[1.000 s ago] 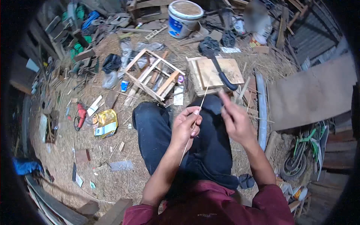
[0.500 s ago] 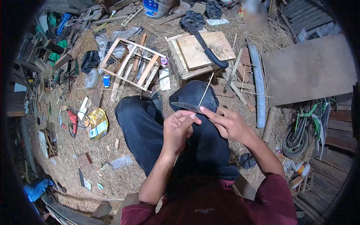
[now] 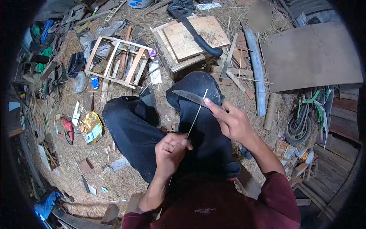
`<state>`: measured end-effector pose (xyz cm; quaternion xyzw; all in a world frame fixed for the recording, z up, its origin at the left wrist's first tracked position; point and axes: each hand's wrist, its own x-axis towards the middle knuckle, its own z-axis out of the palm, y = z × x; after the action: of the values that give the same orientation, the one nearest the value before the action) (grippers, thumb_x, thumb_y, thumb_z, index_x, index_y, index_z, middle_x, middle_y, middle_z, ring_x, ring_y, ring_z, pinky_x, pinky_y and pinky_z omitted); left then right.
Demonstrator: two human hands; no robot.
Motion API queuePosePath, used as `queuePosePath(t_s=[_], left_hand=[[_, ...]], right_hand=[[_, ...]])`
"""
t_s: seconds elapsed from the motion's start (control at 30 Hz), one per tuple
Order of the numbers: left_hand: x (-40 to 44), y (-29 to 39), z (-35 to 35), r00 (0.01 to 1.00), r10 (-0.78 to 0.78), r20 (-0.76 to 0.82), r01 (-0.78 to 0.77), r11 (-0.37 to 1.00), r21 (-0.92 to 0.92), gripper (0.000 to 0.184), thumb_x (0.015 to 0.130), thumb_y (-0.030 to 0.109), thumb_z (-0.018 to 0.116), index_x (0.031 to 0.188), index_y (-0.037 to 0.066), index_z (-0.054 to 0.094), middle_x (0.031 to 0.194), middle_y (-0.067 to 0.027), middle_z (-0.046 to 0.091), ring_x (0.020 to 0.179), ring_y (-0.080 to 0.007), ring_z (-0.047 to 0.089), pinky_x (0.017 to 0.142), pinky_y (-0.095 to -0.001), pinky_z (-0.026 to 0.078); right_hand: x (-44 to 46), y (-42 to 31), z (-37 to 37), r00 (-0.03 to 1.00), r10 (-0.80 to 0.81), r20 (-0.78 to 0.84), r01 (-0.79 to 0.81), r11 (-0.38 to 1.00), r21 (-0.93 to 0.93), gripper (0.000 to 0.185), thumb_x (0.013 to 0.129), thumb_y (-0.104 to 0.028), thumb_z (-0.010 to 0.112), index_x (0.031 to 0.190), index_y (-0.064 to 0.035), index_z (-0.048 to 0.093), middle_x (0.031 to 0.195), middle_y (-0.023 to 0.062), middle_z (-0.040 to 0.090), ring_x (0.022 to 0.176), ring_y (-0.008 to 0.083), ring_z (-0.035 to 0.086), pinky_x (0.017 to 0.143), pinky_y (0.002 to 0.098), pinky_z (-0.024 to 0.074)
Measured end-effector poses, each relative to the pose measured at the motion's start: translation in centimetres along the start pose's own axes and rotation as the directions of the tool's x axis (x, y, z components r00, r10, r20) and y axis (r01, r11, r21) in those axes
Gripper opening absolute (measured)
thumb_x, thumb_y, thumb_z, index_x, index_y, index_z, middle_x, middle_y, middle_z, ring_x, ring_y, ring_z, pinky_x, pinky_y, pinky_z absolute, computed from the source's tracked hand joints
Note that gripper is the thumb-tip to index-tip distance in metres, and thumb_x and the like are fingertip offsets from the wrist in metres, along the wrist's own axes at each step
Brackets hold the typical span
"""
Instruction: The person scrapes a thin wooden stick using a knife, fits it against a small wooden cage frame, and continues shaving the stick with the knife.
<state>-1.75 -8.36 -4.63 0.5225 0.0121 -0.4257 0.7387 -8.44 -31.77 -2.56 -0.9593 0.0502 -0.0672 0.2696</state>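
Observation:
A thin light stick [image 3: 196,117] slants up over my lap, and my left hand [image 3: 170,152] pinches it low down. My right hand [image 3: 234,121] is closed round a knife, its handle hidden in the palm and the index finger laid along the blade. The dark curved blade [image 3: 188,95] points left and crosses the stick near its upper end. Beyond my knees, a large knife with a black handle [image 3: 207,46] lies on a wooden board [image 3: 196,36] on top of a wooden box.
A wooden frame [image 3: 112,63] lies beyond my left knee, near a blue cup [image 3: 95,82]. Left on the floor are a red power tool [image 3: 68,129] and a yellow bag [image 3: 92,128]. To the right are a grey pole [image 3: 256,72], a large panel [image 3: 312,57] and a green motorbike [image 3: 307,110].
The right hand, at first without a visible blade, now holds the knife across the stick. My left hand has moved down and left, nearer my body. The view has tilted down and shifted right.

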Motion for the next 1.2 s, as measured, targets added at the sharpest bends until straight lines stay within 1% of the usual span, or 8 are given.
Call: queuePosePath(t_s=[0.2, 0.23, 0.33, 0.5, 0.63, 0.87, 0.93, 1.2], left_hand=[[4.7, 1.4, 3.1, 0.997, 0.072, -0.042, -0.08, 0.964, -0.255, 0.011, 0.096, 0.006, 0.059, 0.105, -0.001, 0.062, 0.078, -0.0075, 0.066, 0.048, -0.0032, 0.042, 0.043, -0.02, 0.028], [5.7, 2.5, 2.7, 0.993, -0.122, -0.005, 0.121, 0.986, -0.113, 0.008, 0.095, 0.004, 0.057, 0.101, -0.001, 0.061, 0.078, -0.0066, 0.064, 0.047, -0.0047, 0.041, 0.043, -0.0209, 0.028], [5.8, 3.1, 3.2, 0.993, -0.121, 0.014, 0.122, 0.981, -0.154, 0.012, 0.09, 0.01, 0.06, 0.096, 0.0, 0.062, 0.074, -0.004, 0.06, 0.045, -0.0067, 0.039, 0.042, -0.0223, 0.027], [3.2, 1.8, 2.3, 0.961, -0.277, 0.006, 0.263, 0.908, -0.326, 0.023, 0.092, 0.016, 0.062, 0.108, 0.0, 0.061, 0.07, -0.0026, 0.055, 0.044, -0.0062, 0.04, 0.039, -0.0213, 0.029], [0.2, 0.3, -0.7, 0.954, -0.293, 0.065, 0.3, 0.926, -0.228, 0.022, 0.094, 0.012, 0.062, 0.111, -0.002, 0.06, 0.074, -0.008, 0.059, 0.047, -0.006, 0.041, 0.043, -0.0209, 0.029], [3.4, 2.2, 2.4, 0.996, -0.095, 0.001, 0.093, 0.973, -0.209, 0.021, 0.093, 0.012, 0.062, 0.11, -0.001, 0.06, 0.072, -0.0047, 0.06, 0.045, -0.0048, 0.04, 0.04, -0.0197, 0.028], [5.0, 2.8, 3.4, 0.997, -0.073, -0.031, 0.07, 0.994, -0.087, 0.021, 0.094, 0.012, 0.062, 0.11, -0.002, 0.061, 0.075, -0.008, 0.062, 0.047, -0.0053, 0.04, 0.043, -0.0207, 0.03], [2.2, 1.5, 1.2, 0.998, -0.064, 0.019, 0.066, 0.992, -0.104, 0.018, 0.092, 0.001, 0.059, 0.109, -0.005, 0.061, 0.077, -0.0126, 0.064, 0.048, -0.0048, 0.04, 0.044, -0.0193, 0.027]], right_hand=[[0.3, -0.1, -1.1, 0.987, -0.099, 0.127, 0.101, 0.995, -0.01, 0.063, 0.085, -0.005, 0.061, 0.142, -0.0302, 0.052, 0.073, 0.0085, 0.045, 0.053, 0.0276, 0.052, 0.048, 0.04, 0.0472], [0.4, -0.3, -1.5, 0.978, -0.114, 0.173, 0.121, 0.992, -0.027, 0.062, 0.085, -0.005, 0.062, 0.141, -0.0301, 0.053, 0.073, 0.0086, 0.045, 0.053, 0.0278, 0.052, 0.048, 0.04, 0.0471], [0.5, 0.1, -1.3, 0.987, -0.102, 0.122, 0.095, 0.994, 0.061, 0.061, 0.085, -0.006, 0.062, 0.141, -0.0302, 0.053, 0.074, 0.0093, 0.046, 0.053, 0.0292, 0.052, 0.047, 0.0408, 0.0468], [0.3, 0.3, -0.8, 0.999, -0.011, 0.041, 0.01, 1.0, 0.019, 0.061, 0.086, -0.006, 0.061, 0.142, -0.0295, 0.053, 0.073, 0.0109, 0.045, 0.054, 0.0295, 0.052, 0.049, 0.0411, 0.0471], [0.0, 0.6, -0.5, 0.999, 0.05, -0.019, -0.049, 0.996, 0.07, 0.059, 0.087, -0.005, 0.061, 0.141, -0.0283, 0.055, 0.072, 0.0114, 0.043, 0.054, 0.0289, 0.052, 0.05, 0.0403, 0.0469], [0.0, -0.6, -1.6, 0.993, -0.057, 0.102, 0.05, 0.996, 0.072, 0.061, 0.085, -0.005, 0.064, 0.141, -0.0295, 0.054, 0.072, 0.0106, 0.044, 0.055, 0.0283, 0.053, 0.051, 0.0398, 0.0472], [0.4, -1.3, -1.9, 0.988, -0.052, 0.143, 0.044, 0.997, 0.061, 0.063, 0.085, -0.005, 0.064, 0.142, -0.0315, 0.052, 0.073, 0.0104, 0.045, 0.055, 0.0286, 0.054, 0.051, 0.0403, 0.0474], [0.3, -0.7, -1.0, 0.998, 0.013, 0.064, -0.012, 1.0, -0.004, 0.065, 0.086, -0.006, 0.065, 0.143, -0.0344, 0.05, 0.074, 0.0112, 0.045, 0.056, 0.0309, 0.053, 0.052, 0.0418, 0.0476]])
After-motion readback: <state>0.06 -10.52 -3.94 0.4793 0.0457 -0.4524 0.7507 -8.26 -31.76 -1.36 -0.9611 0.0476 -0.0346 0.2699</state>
